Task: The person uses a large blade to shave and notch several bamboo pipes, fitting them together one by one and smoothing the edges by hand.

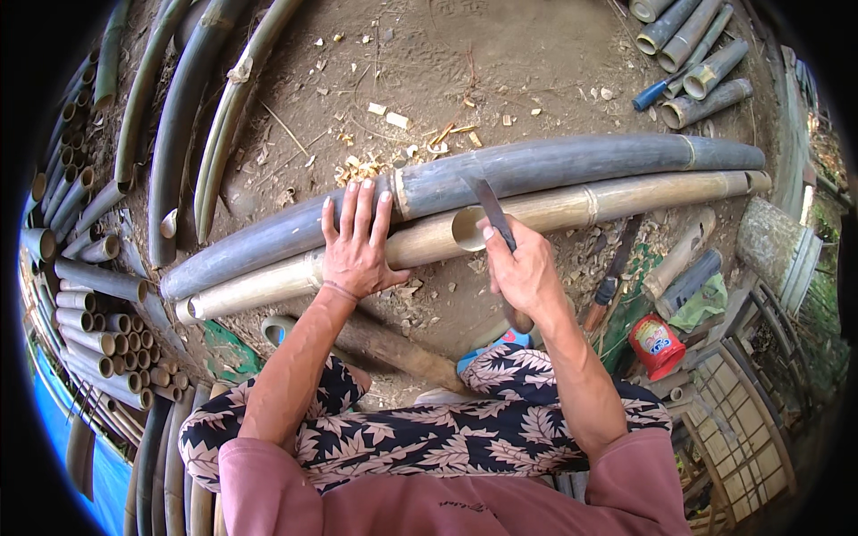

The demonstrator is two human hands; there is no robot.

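My left hand [357, 234] lies flat, fingers spread, on two long bamboo poles side by side on the ground. Its fingertips rest on the grey bamboo pole [554, 170], near a pale node ring. Under the palm is the tan bamboo pole [643, 193], which shows a round hollow opening between my hands. My right hand [525, 268] is closed round the handle of a large knife [491, 207]. The blade points away from me and crosses above the tan pole, its tip over the grey one. Pale wood chips [365, 168] lie beyond my left fingers.
Stacked bamboo tubes [98, 344] fill the left side; long poles [183, 134] lie at the far left. Cut tubes [706, 76] and a blue-handled tool [650, 96] are far right. Nearer right lie another blade [617, 268] and a red packet [657, 346]. A log [393, 348] lies before me.
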